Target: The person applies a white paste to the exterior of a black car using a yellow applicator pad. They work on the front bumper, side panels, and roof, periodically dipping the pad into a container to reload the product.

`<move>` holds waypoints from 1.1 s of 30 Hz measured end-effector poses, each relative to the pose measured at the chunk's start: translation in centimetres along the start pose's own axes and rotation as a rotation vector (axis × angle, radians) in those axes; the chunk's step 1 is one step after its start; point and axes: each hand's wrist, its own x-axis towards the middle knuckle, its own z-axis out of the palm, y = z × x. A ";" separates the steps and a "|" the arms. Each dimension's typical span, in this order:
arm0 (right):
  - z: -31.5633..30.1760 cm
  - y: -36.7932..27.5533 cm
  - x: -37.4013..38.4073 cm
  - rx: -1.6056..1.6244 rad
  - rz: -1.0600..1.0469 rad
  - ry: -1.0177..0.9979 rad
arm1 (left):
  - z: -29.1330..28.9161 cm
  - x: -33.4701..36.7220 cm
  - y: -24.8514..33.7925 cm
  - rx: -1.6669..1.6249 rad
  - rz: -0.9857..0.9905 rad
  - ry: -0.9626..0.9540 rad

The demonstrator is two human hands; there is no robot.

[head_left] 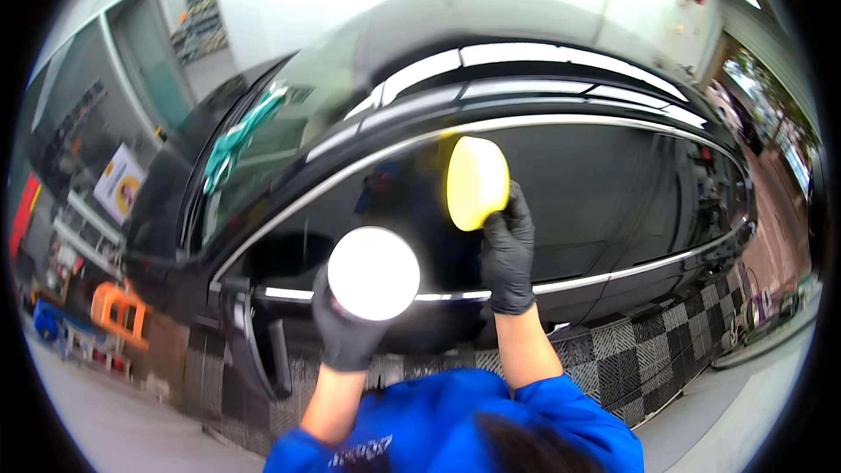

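Note:
A round tub [374,273], its bright white top facing up, rests in my left hand [347,333], which wears a black glove. The top is too bright to tell whether it is a lid or the contents. My right hand [510,250], gloved in black too, grips a thick yellow sponge [478,182] by its near right edge. Before both hands stands a shiny black car [412,114]. The sponge is over the dark side window [604,201]; I cannot tell whether it touches the glass. My left hand is near the bright trim strip below the window.
The car's side mirror [254,342] juts out at lower left. A green cloth [241,140] lies by the windshield. An orange step stool [118,314] stands at far left. Black and grey floor tiles [631,355] run along the car. A glass-panelled wall is at left.

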 end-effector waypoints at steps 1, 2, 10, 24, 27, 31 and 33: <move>0.1 -0.1 -1.8 0.231 0.155 0.089 | -0.5 1.0 -0.4 0.071 0.025 0.020; -0.5 0.0 -2.7 0.408 0.264 0.040 | -0.8 1.6 -0.9 0.078 0.047 0.040; 1.0 -2.8 -6.6 -0.272 0.273 -0.333 | -1.4 0.2 -2.8 0.138 0.142 -0.114; 3.7 -2.9 -9.4 -0.946 0.039 -0.886 | -3.5 -5.4 -3.8 0.439 0.033 -0.045; 4.1 -1.2 -10.6 -0.909 0.134 -0.923 | -4.0 -5.9 -3.4 0.454 0.101 -0.018; 3.5 -1.3 -10.5 -0.683 0.260 -0.999 | -5.2 -5.5 -2.8 0.396 0.244 -0.027; 3.9 -1.8 -11.4 -0.510 0.242 -0.714 | -4.5 -6.7 -2.0 0.479 0.353 0.089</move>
